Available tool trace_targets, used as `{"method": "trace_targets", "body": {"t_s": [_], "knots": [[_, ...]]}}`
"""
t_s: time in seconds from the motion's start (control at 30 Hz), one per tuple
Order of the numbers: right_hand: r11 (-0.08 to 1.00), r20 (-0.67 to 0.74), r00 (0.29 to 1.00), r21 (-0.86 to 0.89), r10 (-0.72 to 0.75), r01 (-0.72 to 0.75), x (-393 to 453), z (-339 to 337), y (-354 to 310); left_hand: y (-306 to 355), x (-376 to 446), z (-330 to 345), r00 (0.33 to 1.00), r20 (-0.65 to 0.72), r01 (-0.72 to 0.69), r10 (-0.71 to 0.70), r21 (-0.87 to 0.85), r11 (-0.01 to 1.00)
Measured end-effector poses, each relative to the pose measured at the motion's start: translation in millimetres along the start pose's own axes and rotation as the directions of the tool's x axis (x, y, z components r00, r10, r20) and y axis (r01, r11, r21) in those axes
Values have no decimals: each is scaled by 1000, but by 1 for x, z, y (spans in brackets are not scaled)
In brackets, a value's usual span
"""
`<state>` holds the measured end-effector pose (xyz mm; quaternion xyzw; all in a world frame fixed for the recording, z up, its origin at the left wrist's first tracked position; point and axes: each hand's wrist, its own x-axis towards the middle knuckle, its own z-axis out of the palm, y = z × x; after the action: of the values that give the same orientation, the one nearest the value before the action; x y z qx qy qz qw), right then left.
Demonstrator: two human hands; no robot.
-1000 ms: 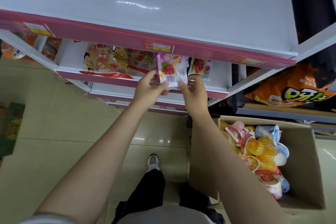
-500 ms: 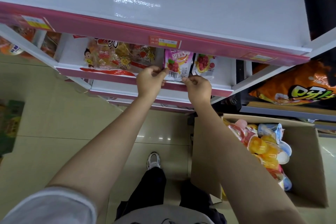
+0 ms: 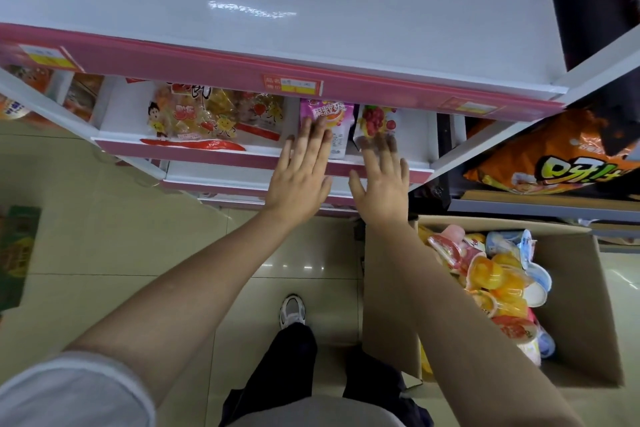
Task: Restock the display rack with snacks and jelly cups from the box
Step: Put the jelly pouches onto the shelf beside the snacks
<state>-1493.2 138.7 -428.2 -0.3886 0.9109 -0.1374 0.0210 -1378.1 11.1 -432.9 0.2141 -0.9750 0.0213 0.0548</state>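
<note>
Both hands flat, fingers spread: left hand touching the pink snack pouch on the rack's shelf, right hand at the grape pouch; placement looks done, next a reach right into the cardboard box of jelly cups.

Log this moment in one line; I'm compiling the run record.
left hand: open, fingers on pink packet | right hand: open | box: jelly cups remain
</note>
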Motion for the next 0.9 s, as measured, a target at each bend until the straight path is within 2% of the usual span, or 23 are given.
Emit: {"method": "trace_targets", "body": {"t_s": [0.1,0.27,0.47,0.57,0.67,0.73,0.8,0.83,0.9], "knots": [[999,132,991,-36,2,3,-1,1,4,-1,4,0,997,81,18,-14,-53,998],[999,197,980,43,20,-29,18,-14,9,-11,39,-8,975,220,39,-16,-104,994],[998,269,963,57,-14,-2,28,-16,23,-23,65,-20,935,353,104,-22,-215,971],[999,273,961,45,-38,27,28,-17,27,-25,62,-21,942,336,80,-2,-218,973],[993,231,971,110,-57,32,23,-24,27,-19,46,-23,953,303,86,-14,-226,970],[980,122,991,194,-61,36,5,-30,29,-3,22,-27,978,201,118,-54,-325,938],[972,-2,1000,236,-24,24,-26,-32,38,26,-9,-29,997,47,79,-65,-451,889],[969,-34,999,248,13,-4,-44,-31,46,43,-24,-25,998,20,63,-62,-490,870],[954,-9,993,280,114,-107,-82,-25,68,81,-50,-11,992,122,102,-39,-566,818]]}}
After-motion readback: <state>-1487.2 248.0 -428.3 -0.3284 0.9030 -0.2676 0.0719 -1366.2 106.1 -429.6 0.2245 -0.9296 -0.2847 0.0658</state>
